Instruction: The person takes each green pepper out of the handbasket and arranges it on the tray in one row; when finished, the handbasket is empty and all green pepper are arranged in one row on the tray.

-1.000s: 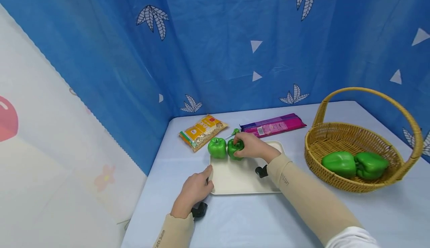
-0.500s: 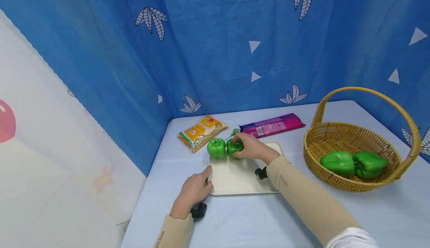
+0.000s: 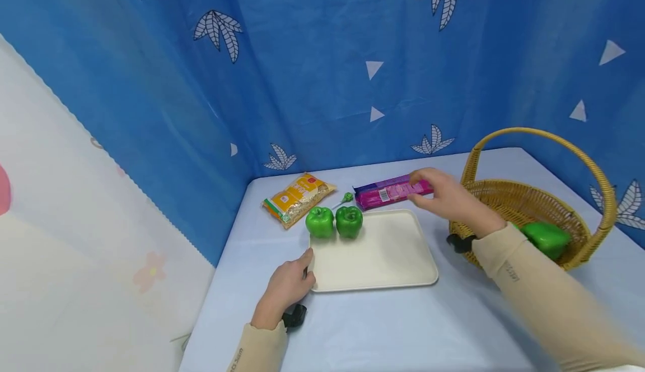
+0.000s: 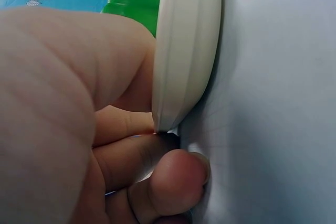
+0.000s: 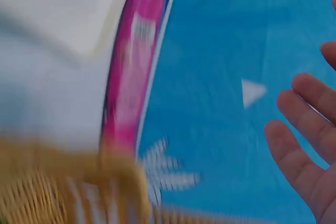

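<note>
Two green bell peppers, a left one (image 3: 319, 222) and a right one (image 3: 349, 222), stand side by side at the far left corner of a cream tray (image 3: 373, 260). My left hand (image 3: 284, 288) holds the tray's left edge near its front corner; in the left wrist view a digit reaches over the rim (image 4: 181, 56). My right hand (image 3: 448, 198) is in the air between tray and wicker basket (image 3: 529, 198), holding nothing, its fingers spread in the right wrist view. Another green pepper (image 3: 546, 238) lies in the basket; a further green bit shows behind the right sleeve.
Behind the tray lie a yellow bag of grain (image 3: 299, 198), a pink and purple packet (image 3: 388, 191) and a small green-headed stick (image 3: 346, 198). The basket's tall handle (image 3: 559, 136) arches up at the right. A blue curtain (image 3: 322, 80) hangs behind the table.
My right hand has let go of the right pepper on the tray and moved right towards the basket. The left hand stays at the tray edge. The head view has shifted slightly.
</note>
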### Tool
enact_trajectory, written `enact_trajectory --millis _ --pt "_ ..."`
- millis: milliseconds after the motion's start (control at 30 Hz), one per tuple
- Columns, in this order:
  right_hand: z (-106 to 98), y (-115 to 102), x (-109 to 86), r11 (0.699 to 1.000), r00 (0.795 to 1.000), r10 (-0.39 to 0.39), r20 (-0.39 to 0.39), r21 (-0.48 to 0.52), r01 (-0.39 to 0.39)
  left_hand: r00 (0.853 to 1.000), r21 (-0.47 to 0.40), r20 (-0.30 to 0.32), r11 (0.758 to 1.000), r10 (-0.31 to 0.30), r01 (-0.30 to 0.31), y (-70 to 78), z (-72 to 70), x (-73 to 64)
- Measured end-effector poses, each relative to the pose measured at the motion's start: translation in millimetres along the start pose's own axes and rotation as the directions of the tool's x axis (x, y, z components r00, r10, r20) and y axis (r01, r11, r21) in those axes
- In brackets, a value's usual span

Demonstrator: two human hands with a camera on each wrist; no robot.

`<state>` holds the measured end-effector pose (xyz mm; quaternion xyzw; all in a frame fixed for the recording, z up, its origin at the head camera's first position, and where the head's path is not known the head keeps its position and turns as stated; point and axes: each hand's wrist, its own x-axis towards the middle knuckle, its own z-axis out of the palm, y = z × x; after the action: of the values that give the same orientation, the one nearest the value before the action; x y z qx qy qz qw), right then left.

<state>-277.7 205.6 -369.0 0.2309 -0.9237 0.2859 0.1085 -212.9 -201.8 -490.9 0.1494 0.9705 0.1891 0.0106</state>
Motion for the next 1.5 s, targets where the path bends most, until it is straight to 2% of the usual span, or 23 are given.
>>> enact_trajectory --millis 133,233,333,467,633,700,767,833,900,967,1033,1300,1500 --pt "-44.4 24.6 -29.0 0.993 0.995 0.094 0.014 -0.078 -0.093 1.0 0.003 0.001 1.0 -0.011 0.011 -2.8 -2.8 -1.3" --pt "-57.8 44.1 -45.4 0.983 0.992 0.127 0.023 -0.137 -0.122 1.0 0.0 -0.001 1.0 -0.022 0.022 -3.1 -5.0 -0.9" --pt "-56.6 60.8 -59.0 0.97 0.988 0.148 0.037 -0.199 -0.137 1.0 -0.006 0.0 1.0 -0.026 0.026 -2.2 -5.2 -0.2" --pt "-43.5 79.3 -71.3 0.943 0.985 0.169 0.036 -0.295 -0.151 0.999 -0.02 0.015 0.999 -0.03 0.03 0.8 -3.4 -0.4" --pt "-32.8 91.6 -66.4 0.911 0.98 0.191 -0.054 -0.361 -0.197 0.999 -0.026 0.023 0.999 -0.037 0.038 0.4 0.7 -2.0" --pt "-32.1 93.8 -61.0 0.907 0.973 0.214 -0.083 -0.352 -0.23 0.999 -0.019 0.017 0.999 -0.034 0.035 -0.2 1.8 -2.4" --pt "-30.3 96.7 -56.6 0.912 0.962 0.266 -0.069 -0.305 -0.274 0.999 -0.015 0.011 0.999 -0.032 0.032 -0.5 1.9 -2.4" --pt "-27.0 100.1 -55.0 0.914 0.942 0.335 0.008 -0.246 -0.323 1.0 -0.012 0.008 0.999 -0.029 0.03 -0.5 1.0 -1.6" --pt "-22.7 104.8 -56.2 0.912 0.914 0.388 0.122 -0.197 -0.361 1.0 -0.007 0.006 1.0 -0.018 0.018 -0.5 -0.3 -0.1" --pt "-19.8 109.4 -55.5 0.911 0.89 0.405 0.21 -0.173 -0.374 1.0 -0.001 -0.006 1.0 -0.003 0.003 -0.8 -1.2 1.6" --pt "-18.6 112.0 -54.3 0.917 0.882 0.395 0.257 -0.175 -0.359 1.0 0.005 -0.018 1.0 -0.001 0.001 -0.9 -2.1 3.1" --pt "-17.6 116.0 -58.1 0.926 0.873 0.378 0.309 -0.141 -0.351 1.0 -0.001 0.004 1.0 -0.011 0.011 1.9 -4.1 5.0" --pt "-14.7 115.0 -61.0 0.936 0.887 0.353 0.298 -0.113 -0.334 1.0 -0.007 0.01 1.0 -0.02 0.02 2.4 -3.2 1.3"
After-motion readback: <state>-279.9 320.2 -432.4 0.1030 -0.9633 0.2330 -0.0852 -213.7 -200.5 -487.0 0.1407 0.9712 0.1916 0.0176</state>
